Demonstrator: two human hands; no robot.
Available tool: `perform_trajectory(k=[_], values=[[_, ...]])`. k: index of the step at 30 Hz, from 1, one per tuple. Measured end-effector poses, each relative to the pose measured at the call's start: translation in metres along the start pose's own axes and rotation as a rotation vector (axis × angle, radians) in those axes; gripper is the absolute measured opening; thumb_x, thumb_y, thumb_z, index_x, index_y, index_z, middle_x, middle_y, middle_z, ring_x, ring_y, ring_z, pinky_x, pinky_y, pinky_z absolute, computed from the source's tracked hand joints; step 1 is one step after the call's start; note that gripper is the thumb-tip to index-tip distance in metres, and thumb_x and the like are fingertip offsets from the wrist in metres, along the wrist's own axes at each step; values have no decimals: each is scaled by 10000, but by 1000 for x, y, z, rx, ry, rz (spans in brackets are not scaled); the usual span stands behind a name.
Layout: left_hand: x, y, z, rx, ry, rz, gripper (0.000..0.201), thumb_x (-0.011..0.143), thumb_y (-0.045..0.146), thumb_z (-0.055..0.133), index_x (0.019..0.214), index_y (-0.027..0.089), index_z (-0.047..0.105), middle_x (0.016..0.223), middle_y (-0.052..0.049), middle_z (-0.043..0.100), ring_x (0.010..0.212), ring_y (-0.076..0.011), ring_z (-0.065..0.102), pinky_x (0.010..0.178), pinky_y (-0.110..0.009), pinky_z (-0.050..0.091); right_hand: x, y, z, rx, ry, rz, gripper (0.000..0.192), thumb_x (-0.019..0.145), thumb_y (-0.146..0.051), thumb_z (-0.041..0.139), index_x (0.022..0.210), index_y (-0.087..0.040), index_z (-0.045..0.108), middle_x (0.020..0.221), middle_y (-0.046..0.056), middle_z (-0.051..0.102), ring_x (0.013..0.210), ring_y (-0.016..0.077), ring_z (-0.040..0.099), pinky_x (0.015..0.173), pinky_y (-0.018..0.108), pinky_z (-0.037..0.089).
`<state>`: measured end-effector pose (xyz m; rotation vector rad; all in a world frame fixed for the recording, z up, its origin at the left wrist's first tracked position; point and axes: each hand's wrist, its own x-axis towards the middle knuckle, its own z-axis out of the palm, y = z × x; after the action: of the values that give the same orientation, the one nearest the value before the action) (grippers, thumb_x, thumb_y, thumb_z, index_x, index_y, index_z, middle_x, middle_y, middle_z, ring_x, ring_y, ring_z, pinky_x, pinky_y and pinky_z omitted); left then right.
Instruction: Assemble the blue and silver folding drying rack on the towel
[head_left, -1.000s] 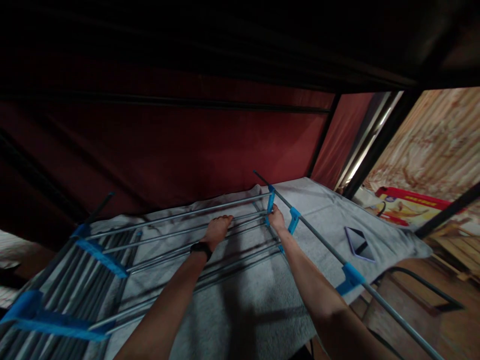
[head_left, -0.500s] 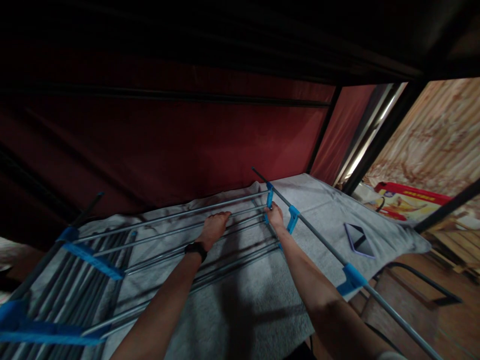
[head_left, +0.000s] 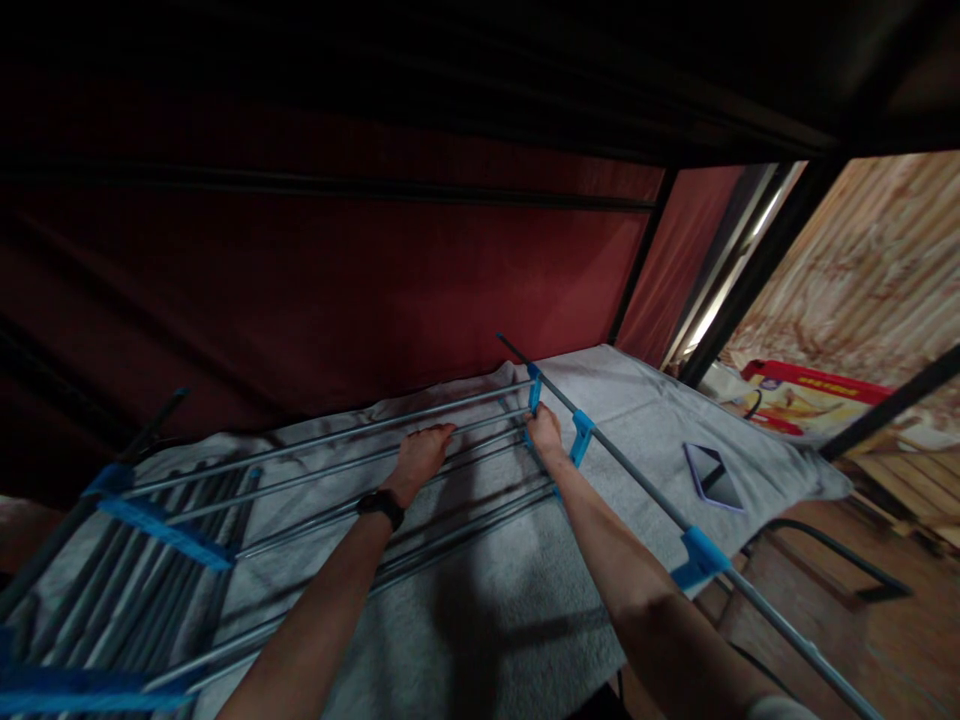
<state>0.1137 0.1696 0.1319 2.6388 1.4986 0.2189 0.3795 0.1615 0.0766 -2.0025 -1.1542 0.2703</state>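
A rack of grey metal tubes (head_left: 330, 432) with blue plastic brackets lies across the grey cloth. My left hand (head_left: 424, 460), with a black band (head_left: 381, 508) at its wrist, is closed around one of the long tubes. Farther right, my right hand (head_left: 544, 430) is closed at the tube's end, against a blue bracket (head_left: 535, 392); its fingertips are partly hidden. Just beyond that hand, a long side pole (head_left: 637, 478) carries more blue brackets, among them a larger one (head_left: 701, 560).
Several loose grey tubes (head_left: 135, 590) lie under the rack at left. A phone (head_left: 714, 476) rests on the grey cloth (head_left: 630, 400) at right. Dark metal posts (head_left: 757, 260) and a red sheet (head_left: 420, 290) enclose the back. A chair (head_left: 802, 600) and a red box (head_left: 817, 395) stand at right.
The whole view has shifted slightly, so the rack and both hands sit a little farther left. Both hands keep their grip in about the same places on the rack.
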Motion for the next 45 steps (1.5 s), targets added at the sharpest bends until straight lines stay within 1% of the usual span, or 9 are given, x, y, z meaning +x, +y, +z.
perform_trajectory(k=[5,11,20,25,28,30,35,39,45], values=[[0,1,-3,5,-10,-20,402,1061,219,452,1393,250,676,1276,-133,776,1158,-281,737,995,-395,543,0,-1,-1,-11,-18,3,154,906,-178,524,978,-212,657,928,65,716,930,204,627,907,301,467],[1,1,-6,23,-34,-18,420,1065,211,456,1436,253,649,1360,-125,745,1221,-300,718,1018,-410,538,0,-3,-2,-22,-41,20,169,919,-177,539,1023,-194,671,973,94,731,970,219,649,891,294,469],[2,0,-7,17,-32,-21,404,1065,224,471,1416,254,670,1319,-131,762,1222,-306,723,1017,-426,562,-1,-5,-5,-30,-61,28,193,945,-174,539,1088,-182,669,1084,120,744,1013,229,668,923,303,458],[3,-1,-7,27,-41,-24,427,1063,219,468,1444,261,655,1348,-131,749,1227,-309,721,1030,-432,559,-4,-5,-4,-24,-36,23,223,936,-182,549,1139,-188,640,1049,102,742,1032,229,680,918,288,474],[4,-2,-8,38,-45,-12,424,1062,230,474,1446,264,648,1361,-119,746,1240,-300,715,1030,-418,557,-5,-5,-2,-6,30,-39,268,929,-213,589,1195,-189,607,1078,92,740,1077,224,669,954,289,483],[5,-2,-9,45,-53,-8,419,1066,242,466,1445,260,646,1356,-116,749,1240,-303,715,1022,-420,560,-6,-6,-2,-7,46,-78,259,926,-216,609,1183,-183,611,1056,91,745,1069,222,672,961,293,491],[7,-2,-10,63,-55,-13,408,1075,255,450,1422,258,665,1312,-132,766,1193,-323,737,997,-435,569,-7,-10,-6,-130,-3,-66,195,988,-249,579,1148,-160,646,1031,127,758,1010,222,697,903,281,499],[7,-3,-9,67,-41,-2,416,1064,233,474,1432,267,665,1298,-141,770,1200,-320,736,1003,-421,568,-8,-16,-12,-208,-47,-36,198,1014,-241,544,1146,-158,667,1001,109,768,967,200,699,846,250,484],[9,-4,-8,47,-66,6,439,1075,233,445,1474,246,629,1374,-136,737,1232,-323,721,1036,-442,555,-8,-19,-14,-250,-61,-29,238,1009,-212,531,1175,-129,679,1069,147,776,1036,222,707,859,258,480]])
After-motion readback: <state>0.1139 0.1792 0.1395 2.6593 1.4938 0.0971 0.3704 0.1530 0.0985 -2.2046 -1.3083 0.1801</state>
